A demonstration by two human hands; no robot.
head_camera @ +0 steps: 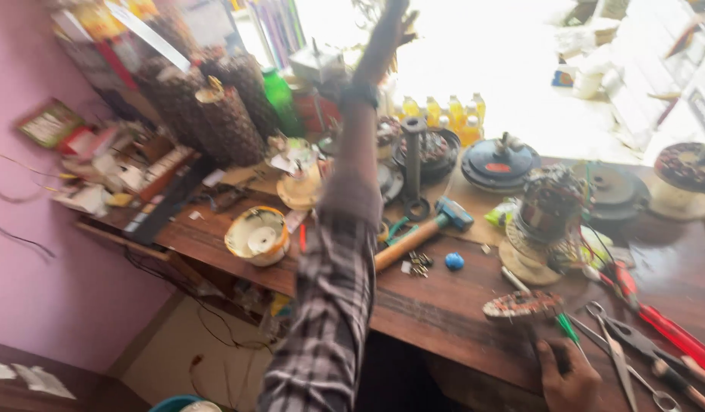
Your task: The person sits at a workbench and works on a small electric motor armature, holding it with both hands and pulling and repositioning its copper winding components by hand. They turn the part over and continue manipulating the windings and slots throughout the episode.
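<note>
scuffed dark wood workbench [444, 305], hammer [421, 233] with pale wooden handle, glossy blue plastic ball [454, 262], shiny metal scissors [615, 351], soft checked cloth sleeve [329, 305], screwdriver [657, 313] with glossy red plastic grip

Hammer [417, 233] on bench [444, 305], ball [454, 262] right, scissors [619, 355] farther right

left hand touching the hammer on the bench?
Apart. The head view shows the left hand raised high toward the back shelf, with the wooden-handled hammer lying on the bench beside the forearm.
</note>
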